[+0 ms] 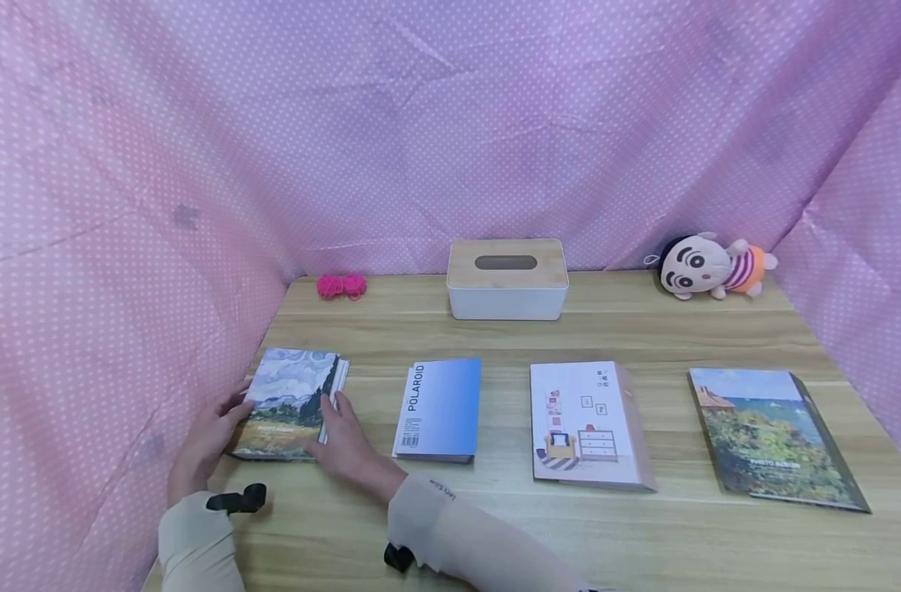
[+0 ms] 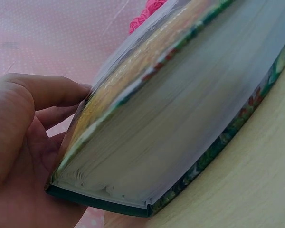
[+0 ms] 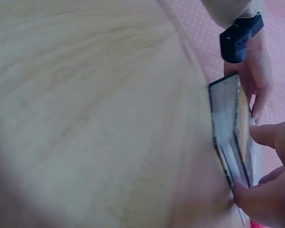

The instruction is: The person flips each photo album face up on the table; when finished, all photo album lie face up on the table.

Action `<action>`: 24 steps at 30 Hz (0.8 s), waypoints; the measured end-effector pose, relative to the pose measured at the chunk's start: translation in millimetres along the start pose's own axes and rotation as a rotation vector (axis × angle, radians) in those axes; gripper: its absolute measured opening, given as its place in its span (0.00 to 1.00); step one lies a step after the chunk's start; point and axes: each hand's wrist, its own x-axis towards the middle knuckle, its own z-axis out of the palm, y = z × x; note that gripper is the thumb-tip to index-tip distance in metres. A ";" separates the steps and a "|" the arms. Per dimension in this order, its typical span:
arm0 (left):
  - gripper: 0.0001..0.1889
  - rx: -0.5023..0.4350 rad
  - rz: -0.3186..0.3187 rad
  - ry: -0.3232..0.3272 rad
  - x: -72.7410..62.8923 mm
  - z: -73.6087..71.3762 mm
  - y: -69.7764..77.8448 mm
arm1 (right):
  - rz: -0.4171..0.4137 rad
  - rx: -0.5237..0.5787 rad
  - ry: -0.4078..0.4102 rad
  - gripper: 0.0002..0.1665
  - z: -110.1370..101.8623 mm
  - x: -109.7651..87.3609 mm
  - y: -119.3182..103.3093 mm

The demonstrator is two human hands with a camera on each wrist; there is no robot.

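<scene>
A thick photo album [image 1: 284,399] with a painted landscape cover lies at the table's left, its pale page edges showing on the right side. My left hand [image 1: 210,436] grips its left side; in the left wrist view the thumb presses on the cover by the dark green spine [image 2: 99,202], the other fingers partly hidden behind. At the opposite side, my right hand [image 1: 350,444] holds the album's open edge, with one digit on the cover and another at the page edge [image 3: 228,142] in the right wrist view. The album looks closed.
To the right lie a blue POLAROID album [image 1: 443,407], a white album [image 1: 584,423] with furniture drawings and a garden-painted album [image 1: 776,436]. Along the back are pink yarn [image 1: 342,286], a tissue box [image 1: 505,300] and a plush doll [image 1: 709,265]. Pink dotted cloth [image 1: 450,148] surrounds the table.
</scene>
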 end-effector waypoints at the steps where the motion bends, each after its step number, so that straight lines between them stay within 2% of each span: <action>1: 0.33 0.015 0.008 0.001 -0.5 -0.2 0.7 | 0.001 0.010 -0.006 0.46 -2.2 -0.4 -0.8; 9: 0.36 0.131 0.039 0.029 -2.1 0.7 9.9 | -0.051 0.012 0.009 0.42 -24.0 -1.0 -6.1; 12: 0.36 0.174 0.063 0.064 -1.9 1.0 15.4 | -0.057 0.007 0.026 0.40 -35.5 0.1 -5.3; 19: 0.34 0.277 0.184 0.179 -10.0 3.7 35.8 | -0.047 0.026 0.066 0.39 -69.7 0.5 0.3; 24: 0.32 0.273 0.236 0.233 -16.7 11.9 56.4 | -0.018 0.044 0.088 0.38 -93.4 -3.7 4.2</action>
